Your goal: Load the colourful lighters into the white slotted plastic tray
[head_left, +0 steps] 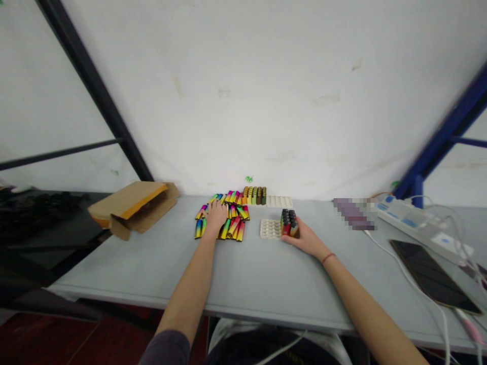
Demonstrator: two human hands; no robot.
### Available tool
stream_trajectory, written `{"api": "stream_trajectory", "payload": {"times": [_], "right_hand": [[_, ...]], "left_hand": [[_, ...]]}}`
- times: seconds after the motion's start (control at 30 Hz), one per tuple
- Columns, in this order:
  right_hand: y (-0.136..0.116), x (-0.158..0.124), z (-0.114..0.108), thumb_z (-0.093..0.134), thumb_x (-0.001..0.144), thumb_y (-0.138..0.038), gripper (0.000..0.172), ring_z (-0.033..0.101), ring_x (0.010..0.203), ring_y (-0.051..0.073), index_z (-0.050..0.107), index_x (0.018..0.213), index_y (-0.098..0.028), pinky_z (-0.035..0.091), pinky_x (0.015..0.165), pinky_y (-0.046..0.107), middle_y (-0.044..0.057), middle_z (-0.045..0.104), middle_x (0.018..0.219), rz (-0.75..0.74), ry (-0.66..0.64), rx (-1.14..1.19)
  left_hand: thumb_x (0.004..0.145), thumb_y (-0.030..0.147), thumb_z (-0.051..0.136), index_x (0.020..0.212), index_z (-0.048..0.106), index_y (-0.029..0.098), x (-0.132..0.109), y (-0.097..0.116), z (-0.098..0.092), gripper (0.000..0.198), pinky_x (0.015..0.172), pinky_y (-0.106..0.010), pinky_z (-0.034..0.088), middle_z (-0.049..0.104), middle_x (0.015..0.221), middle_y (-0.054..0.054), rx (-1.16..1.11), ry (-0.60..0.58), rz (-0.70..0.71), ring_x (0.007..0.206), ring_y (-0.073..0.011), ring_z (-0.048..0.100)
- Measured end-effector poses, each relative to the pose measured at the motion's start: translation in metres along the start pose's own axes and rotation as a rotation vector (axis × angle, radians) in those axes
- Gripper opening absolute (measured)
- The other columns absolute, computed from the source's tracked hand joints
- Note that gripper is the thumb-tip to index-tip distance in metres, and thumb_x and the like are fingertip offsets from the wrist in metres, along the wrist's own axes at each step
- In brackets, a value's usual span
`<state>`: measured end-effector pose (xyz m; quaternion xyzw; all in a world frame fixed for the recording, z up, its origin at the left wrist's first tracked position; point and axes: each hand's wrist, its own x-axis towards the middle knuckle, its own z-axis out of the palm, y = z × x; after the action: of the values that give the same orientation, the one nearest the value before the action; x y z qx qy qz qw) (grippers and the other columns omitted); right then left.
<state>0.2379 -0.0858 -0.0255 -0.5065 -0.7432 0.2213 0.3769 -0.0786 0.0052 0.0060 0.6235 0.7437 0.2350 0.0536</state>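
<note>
My left hand (216,215) reaches over a spread of shiny tube-like pieces (233,229) in gradients of pink, yellow, green and blue. Its fingers look apart, with the tips among the pieces; nothing shows in its grip. Farther right, my right hand (302,237) wraps around the side of a block of upright, lighter-like tubes with black tops (289,222). They stand at the right end of a white tray with round hollows (270,229), whose left part shows bare hollows. The palm side of this hand is hidden.
Against the wall stand gold-topped tubes (254,195) in rows, beside another white hollowed tray (279,201). An opened brown paper bag (133,203) lies left. On the right are a power strip (418,228), a phone (433,276), a blurred-out device (353,214) and white cables.
</note>
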Motion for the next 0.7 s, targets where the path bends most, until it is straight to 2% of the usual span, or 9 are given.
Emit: {"api": "stream_trajectory", "payload": {"times": [0.1,0.17,0.2,0.27,0.3,0.4,0.47,0.6,0.7], "right_hand": [[0.001,0.001,0.001,0.072,0.073,-0.05,0.07,0.06,0.112,0.029,0.047,0.128,-0.016,0.045,0.101,0.046,0.015,0.061,0.125,-0.004,0.006,-0.013],[0.002,0.001,0.001,0.072,0.073,-0.05,0.07,0.059,0.113,0.029,0.046,0.129,-0.016,0.044,0.102,0.046,0.015,0.061,0.126,-0.015,0.01,-0.011],[0.002,0.001,0.001,0.072,0.073,-0.05,0.071,0.059,0.113,0.029,0.046,0.129,-0.016,0.044,0.102,0.047,0.015,0.06,0.126,-0.022,0.011,-0.007],[0.002,0.002,0.001,0.073,0.073,-0.049,0.071,0.058,0.115,0.029,0.046,0.13,-0.016,0.043,0.103,0.047,0.015,0.06,0.128,-0.038,0.004,0.013],[0.002,0.002,0.0,0.073,0.072,-0.049,0.072,0.059,0.115,0.029,0.046,0.13,-0.017,0.044,0.103,0.047,0.015,0.06,0.129,-0.043,-0.003,0.028],[0.0,0.001,-0.003,0.076,0.07,-0.044,0.075,0.061,0.111,0.029,0.044,0.132,-0.017,0.047,0.099,0.046,0.014,0.062,0.126,-0.04,-0.038,0.081],[-0.002,0.0,-0.004,0.075,0.071,-0.041,0.072,0.063,0.108,0.028,0.045,0.132,-0.017,0.049,0.096,0.045,0.013,0.065,0.122,-0.036,-0.061,0.111],[-0.001,-0.001,-0.004,0.074,0.071,-0.036,0.07,0.064,0.106,0.028,0.046,0.131,-0.017,0.05,0.095,0.045,0.012,0.067,0.118,-0.024,-0.068,0.111],[0.003,-0.001,-0.003,0.076,0.068,-0.037,0.076,0.062,0.112,0.03,0.044,0.134,-0.018,0.047,0.099,0.047,0.013,0.064,0.124,-0.035,-0.052,0.084]], "left_hand": [[0.091,0.025,0.037,0.137,0.051,0.022,-0.001,0.004,-0.004,0.048,0.114,-0.063,0.016,0.042,0.148,-0.014,-0.014,0.091,0.033,0.142,-0.0343,0.027],[0.091,0.029,0.039,0.135,0.051,0.018,-0.004,0.012,-0.007,0.047,0.115,-0.059,0.016,0.045,0.145,-0.016,-0.062,0.159,0.13,0.142,-0.0334,0.026],[0.092,0.032,0.04,0.135,0.051,0.016,-0.008,0.019,-0.008,0.047,0.116,-0.055,0.017,0.047,0.143,-0.016,-0.111,0.155,0.217,0.141,-0.0318,0.029],[0.091,0.041,0.045,0.137,0.048,0.015,-0.019,0.035,-0.005,0.053,0.116,-0.045,0.024,0.049,0.142,-0.016,-0.246,0.033,0.438,0.137,-0.0271,0.037],[0.089,0.046,0.049,0.139,0.045,0.015,-0.025,0.045,-0.001,0.058,0.116,-0.042,0.026,0.047,0.144,-0.015,-0.304,-0.078,0.54,0.137,-0.0263,0.038],[0.072,0.054,0.069,0.142,0.04,0.014,-0.047,0.077,0.018,0.086,0.114,-0.041,0.031,0.043,0.147,-0.018,-0.422,-0.389,0.69,0.137,-0.0299,0.04],[0.063,0.051,0.077,0.14,0.042,0.013,-0.056,0.096,0.031,0.093,0.108,-0.043,0.037,0.05,0.141,-0.019,-0.49,-0.515,0.772,0.129,-0.0322,0.048],[0.062,0.045,0.079,0.127,0.052,0.015,-0.056,0.115,0.037,0.077,0.093,-0.039,0.049,0.065,0.118,-0.013,-0.553,-0.655,0.819,0.104,-0.0269,0.063],[0.061,0.043,0.08,0.122,0.054,0.016,-0.051,0.115,0.03,0.072,0.092,-0.038,0.049,0.066,0.115,-0.012,-0.614,-0.663,0.798,0.105,-0.0258,0.063]]}}
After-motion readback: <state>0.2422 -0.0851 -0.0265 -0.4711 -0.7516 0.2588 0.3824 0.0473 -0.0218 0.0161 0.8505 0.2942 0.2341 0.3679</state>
